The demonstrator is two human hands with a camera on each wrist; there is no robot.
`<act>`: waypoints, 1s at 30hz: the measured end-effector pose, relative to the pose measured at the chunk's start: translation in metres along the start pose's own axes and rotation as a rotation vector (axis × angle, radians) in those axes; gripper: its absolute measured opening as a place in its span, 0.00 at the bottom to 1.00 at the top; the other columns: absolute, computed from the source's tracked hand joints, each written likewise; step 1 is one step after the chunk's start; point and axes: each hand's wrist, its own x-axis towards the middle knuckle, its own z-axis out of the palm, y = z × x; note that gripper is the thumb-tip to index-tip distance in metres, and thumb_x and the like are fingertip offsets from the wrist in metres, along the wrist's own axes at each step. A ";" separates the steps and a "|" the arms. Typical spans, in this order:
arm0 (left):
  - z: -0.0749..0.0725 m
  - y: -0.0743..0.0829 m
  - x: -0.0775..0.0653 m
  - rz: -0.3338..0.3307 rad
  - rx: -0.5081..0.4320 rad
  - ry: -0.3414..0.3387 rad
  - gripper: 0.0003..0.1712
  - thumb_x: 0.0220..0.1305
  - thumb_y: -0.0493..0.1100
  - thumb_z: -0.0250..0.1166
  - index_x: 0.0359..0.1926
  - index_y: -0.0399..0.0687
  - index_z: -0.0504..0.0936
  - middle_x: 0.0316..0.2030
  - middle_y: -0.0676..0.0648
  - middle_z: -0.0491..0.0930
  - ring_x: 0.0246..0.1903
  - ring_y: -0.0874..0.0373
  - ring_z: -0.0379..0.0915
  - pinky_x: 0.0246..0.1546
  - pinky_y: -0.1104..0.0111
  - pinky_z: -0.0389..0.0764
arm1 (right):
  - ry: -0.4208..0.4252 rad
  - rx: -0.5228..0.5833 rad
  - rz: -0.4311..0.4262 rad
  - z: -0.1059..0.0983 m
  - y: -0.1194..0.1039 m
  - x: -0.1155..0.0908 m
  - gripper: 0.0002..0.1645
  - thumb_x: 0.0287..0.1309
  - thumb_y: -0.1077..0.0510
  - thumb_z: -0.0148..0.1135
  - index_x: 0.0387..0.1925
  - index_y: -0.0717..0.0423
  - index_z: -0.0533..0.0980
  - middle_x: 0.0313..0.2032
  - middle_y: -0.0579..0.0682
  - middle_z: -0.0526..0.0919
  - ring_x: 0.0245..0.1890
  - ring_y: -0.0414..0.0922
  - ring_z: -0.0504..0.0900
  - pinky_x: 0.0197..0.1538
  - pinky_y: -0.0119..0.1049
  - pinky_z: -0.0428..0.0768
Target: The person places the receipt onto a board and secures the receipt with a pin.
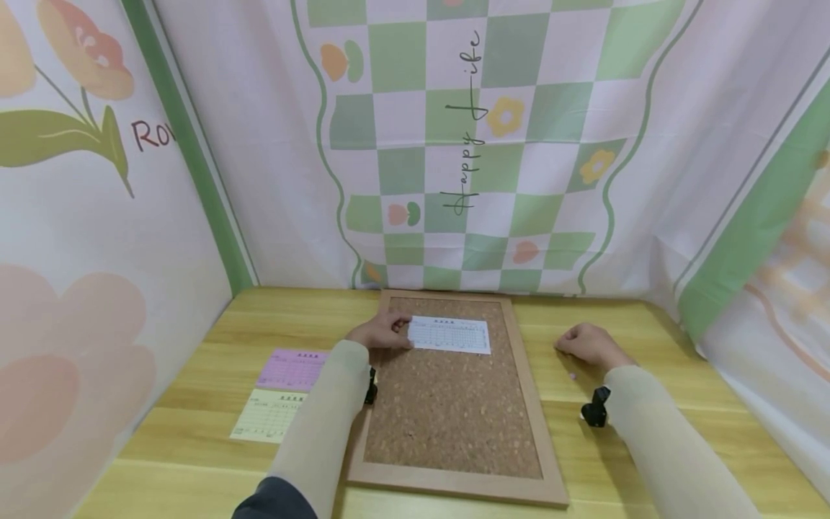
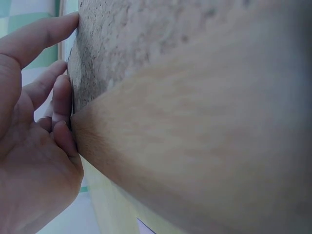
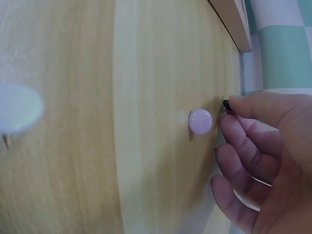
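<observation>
A white printed form (image 1: 449, 335) lies across the upper part of a framed cork board (image 1: 454, 411). My left hand (image 1: 384, 330) rests at the form's left edge, thumb and forefinger spread near its corners; in the left wrist view the fingertips (image 2: 61, 92) touch the board's surface. To the right of the board, my right hand (image 1: 588, 344) is low over the table. Its thumb and forefinger pinch a small black thumbtack (image 3: 226, 105), and the other fingers are loosely curled. A pink thumbtack (image 3: 200, 122) stands on the table just beside that hand.
A pink form (image 1: 290, 367) and a yellow form (image 1: 262, 417) lie left of the board, partly covered by my left sleeve. A white thumbtack (image 3: 19, 108) lies close to the right wrist camera. A printed curtain (image 1: 480, 144) hangs behind the wooden table (image 1: 194, 367).
</observation>
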 end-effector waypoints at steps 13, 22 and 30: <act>0.005 -0.026 0.025 -0.018 -0.001 -0.011 0.42 0.60 0.47 0.71 0.73 0.47 0.66 0.63 0.42 0.66 0.60 0.51 0.61 0.64 0.56 0.63 | 0.016 0.032 0.000 0.001 -0.001 0.006 0.20 0.61 0.57 0.57 0.13 0.50 0.67 0.14 0.44 0.69 0.17 0.42 0.67 0.31 0.38 0.68; 0.001 -0.004 0.002 -0.019 0.025 -0.008 0.40 0.64 0.46 0.67 0.73 0.43 0.65 0.64 0.41 0.65 0.61 0.51 0.61 0.64 0.57 0.63 | 0.016 0.083 -0.045 -0.002 -0.008 0.004 0.18 0.70 0.51 0.58 0.27 0.59 0.77 0.19 0.45 0.73 0.25 0.45 0.72 0.39 0.41 0.70; 0.000 -0.003 0.001 -0.009 -0.012 -0.011 0.41 0.62 0.45 0.69 0.73 0.42 0.65 0.64 0.41 0.64 0.61 0.50 0.61 0.65 0.57 0.62 | 0.000 0.222 -0.075 0.000 -0.019 0.006 0.23 0.73 0.50 0.57 0.46 0.71 0.80 0.23 0.48 0.77 0.27 0.45 0.74 0.38 0.39 0.73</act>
